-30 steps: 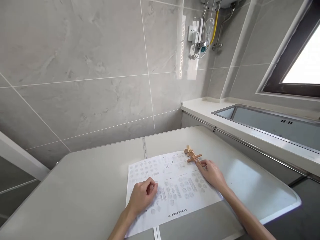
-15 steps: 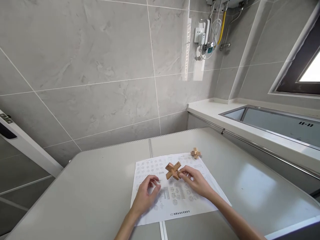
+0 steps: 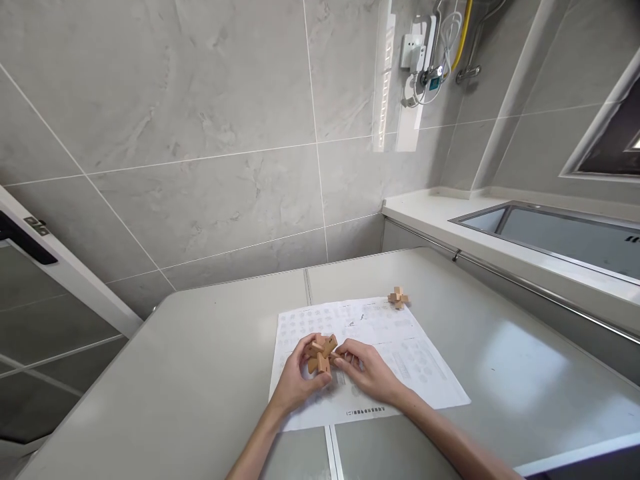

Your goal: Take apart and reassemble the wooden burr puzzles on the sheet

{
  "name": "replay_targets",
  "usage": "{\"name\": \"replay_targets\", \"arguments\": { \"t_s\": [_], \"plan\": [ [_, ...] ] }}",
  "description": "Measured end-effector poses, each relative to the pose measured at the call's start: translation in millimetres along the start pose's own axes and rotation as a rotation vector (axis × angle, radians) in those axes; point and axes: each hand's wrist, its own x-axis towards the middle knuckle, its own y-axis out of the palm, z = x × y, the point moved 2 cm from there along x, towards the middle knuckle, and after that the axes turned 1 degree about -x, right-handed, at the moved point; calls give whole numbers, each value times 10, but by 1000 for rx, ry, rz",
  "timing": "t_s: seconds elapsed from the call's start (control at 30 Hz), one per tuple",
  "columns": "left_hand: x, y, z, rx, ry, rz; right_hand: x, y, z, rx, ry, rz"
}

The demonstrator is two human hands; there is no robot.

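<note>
Currently, the pale tabletop [image 3: 215, 360] is spreading broadly to the left of the printed sheet [image 3: 415, 347], its far edge running close along the tiled wall [image 3: 225, 87] and its right side stretching on beneath a patch of glare. Over the sheet's left half, the wooden puzzle [image 3: 321, 353] is sitting between the hands, near the sheet's left edge. The left hand [image 3: 299, 381] is cupping its left side, fingers curling behind and thumb lying along the near side; the right hand [image 3: 369, 369] is pinching its right side with fingertips and thumb. Short bars are crossing in several directions: one is pointing toward the person, another is slanting up to the right, and which is the long axis I cannot tell. A second puzzle [image 3: 399, 298] is resting at the sheet's far right corner, well apart from both hands. Beyond the table's right side, a white counter [image 3: 430, 208] is holding a sink [image 3: 565, 240], while a white-framed door [image 3: 75, 263] is standing at the far left.
</note>
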Motion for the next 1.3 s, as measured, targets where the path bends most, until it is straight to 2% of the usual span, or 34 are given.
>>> {"name": "replay_targets", "arguments": {
  "t_s": [0.27, 0.5, 0.83, 1.07, 1.2, 1.3],
  "plan": [
    [19, 5, -65, 2, 43, -44, -4, -32, 16, -32, -23, -8],
    [15, 20, -50, -81, 81, 65, -57, -57, 58, -169, -98, -4],
    [30, 36, -62, -150, 94, 42, -71, -20, 27, -117, -69, -13],
    [-9, 79, -66, -23, 81, 52, -97, 7, -61, -209, -131, 56],
    [-20, 98, -87, 18, 74, 33, -101, -3, -87, -234, -93, 53],
    [-17, 93, -77, -39, 58, 1, -87, 5, -80, -199, -52, 38]
  ]
}}
